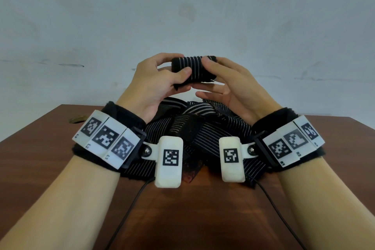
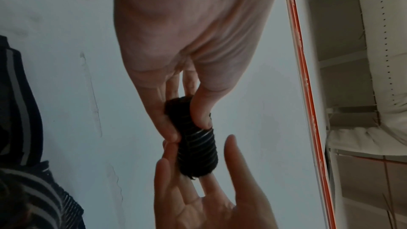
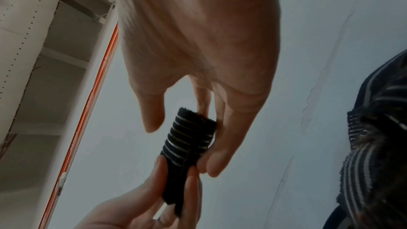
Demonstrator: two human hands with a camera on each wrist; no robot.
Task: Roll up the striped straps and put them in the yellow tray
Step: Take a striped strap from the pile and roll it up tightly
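One strap roll (image 1: 192, 70) finished, held up between hands: left hand (image 1: 156, 85) pinched its end, right hand (image 1: 225, 85) fingers loose against other end. Unrolled straps (image 1: 203, 128) piled on tabletop (image 1: 50, 158) below wrists. Tray not visible; most rolling left.

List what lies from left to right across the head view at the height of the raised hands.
Left hand pinching one end → rolled striped strap → right hand at the other end, fingers mostly straight. The pile of unrolled straps lies lower, on the wooden table.
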